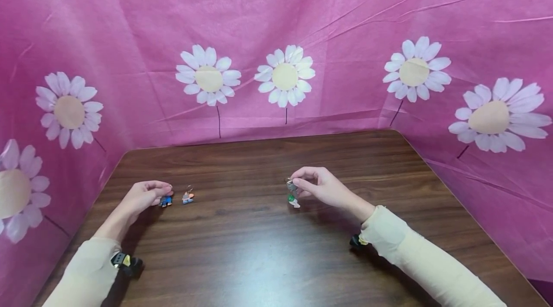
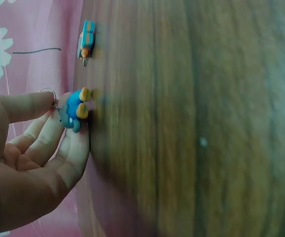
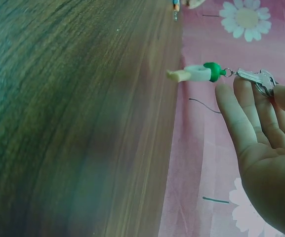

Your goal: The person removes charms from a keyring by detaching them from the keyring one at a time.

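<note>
At the left, my left hand [image 1: 142, 195] pinches the metal ring of a keychain with a small blue figure [image 2: 73, 106] that has yellow feet. The figure is upright, close to the tabletop; I cannot tell if it touches. Just right of that hand, a second keychain with an orange and blue figure [image 1: 187, 198] is on the table, apart from the fingers. My right hand [image 1: 326, 190] holds a silver key [image 3: 250, 75] on a ring between thumb and fingers. Below it hangs a keychain figure [image 3: 199, 73] in green and white, over the table's middle.
The brown wooden table [image 1: 242, 239] ends at the back and sides against a pink cloth [image 1: 337, 18] printed with white daisies. A black wrist camera [image 1: 129, 264] is strapped at the left sleeve, and another [image 1: 356, 241] at the right sleeve.
</note>
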`<state>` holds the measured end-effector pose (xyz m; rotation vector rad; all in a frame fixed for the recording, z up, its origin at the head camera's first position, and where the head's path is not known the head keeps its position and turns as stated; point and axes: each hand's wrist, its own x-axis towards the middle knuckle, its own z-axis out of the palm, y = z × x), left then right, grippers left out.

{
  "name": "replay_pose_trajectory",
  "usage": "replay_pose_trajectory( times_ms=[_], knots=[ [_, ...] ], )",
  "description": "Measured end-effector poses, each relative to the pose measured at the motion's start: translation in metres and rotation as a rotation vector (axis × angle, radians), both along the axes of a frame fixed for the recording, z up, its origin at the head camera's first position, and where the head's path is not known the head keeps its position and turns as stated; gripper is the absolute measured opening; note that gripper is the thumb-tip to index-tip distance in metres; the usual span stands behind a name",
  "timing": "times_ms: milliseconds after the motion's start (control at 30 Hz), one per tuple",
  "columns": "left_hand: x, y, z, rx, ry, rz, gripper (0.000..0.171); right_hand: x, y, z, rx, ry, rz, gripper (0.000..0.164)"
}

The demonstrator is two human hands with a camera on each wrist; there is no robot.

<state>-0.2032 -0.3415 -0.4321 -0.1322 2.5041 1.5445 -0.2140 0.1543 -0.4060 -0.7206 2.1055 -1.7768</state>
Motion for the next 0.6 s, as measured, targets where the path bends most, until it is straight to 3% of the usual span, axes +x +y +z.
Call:
replay_pose_trajectory(
  times_ms=[267,467,533,600],
  knots=[
    [-0.0036,0.0048,0.0037,-0.073,0.033,-0.023,0.04,-0.0023,-0.0011,-0.0006,0.015,-0.001,-0.001,0.023],
    [-0.0034,0.0061,0.0055,-0.242,0.122,0.026,0.032,-0.002,0.0,-0.0016,0.019,0.004,0.0,0.023],
    [-0.0034,0.0062,0.0054,-0.242,0.118,0.042,0.031,-0.0022,0.0005,-0.0021,0.025,0.003,-0.004,0.022],
    [-0.0034,0.0064,0.0052,-0.187,0.097,0.049,0.032,-0.0023,0.0005,-0.0021,0.028,0.002,-0.007,0.022]
  ],
)
